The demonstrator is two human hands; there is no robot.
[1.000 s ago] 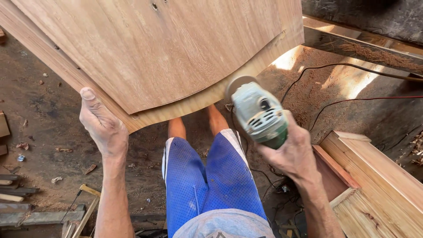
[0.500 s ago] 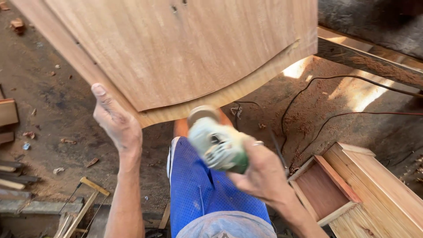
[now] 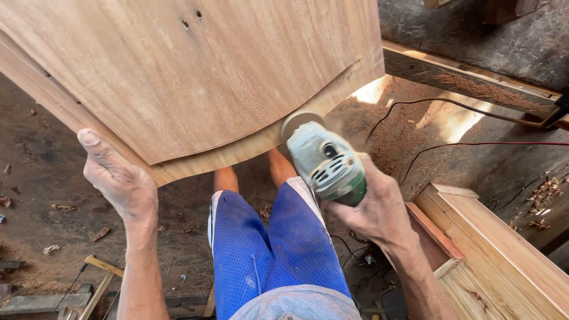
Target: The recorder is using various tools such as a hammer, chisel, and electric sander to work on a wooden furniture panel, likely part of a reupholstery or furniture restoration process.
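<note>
A large curved wooden panel (image 3: pixel 195 77) fills the upper part of the head view, its lower edge an arc of lighter wood. My left hand (image 3: pixel 115 178) grips that edge from below at the left, thumb up against the face. My right hand (image 3: pixel 376 207) holds a green and grey angle grinder (image 3: pixel 326 163). The grinder's disc (image 3: pixel 299 121) touches the panel's curved edge near the middle right. My legs in blue shorts (image 3: pixel 272 249) show underneath.
A dirt floor with sawdust and wood scraps (image 3: pixel 101 234) lies below. Black and red cables (image 3: pixel 474 142) run across the ground at right. A wooden frame box (image 3: pixel 492 237) stands at lower right, and a timber beam (image 3: pixel 468 74) crosses the upper right.
The grinder first slid left along the curved edge, then came back to the right and higher against it. My left hand kept its grip on the panel's edge.
</note>
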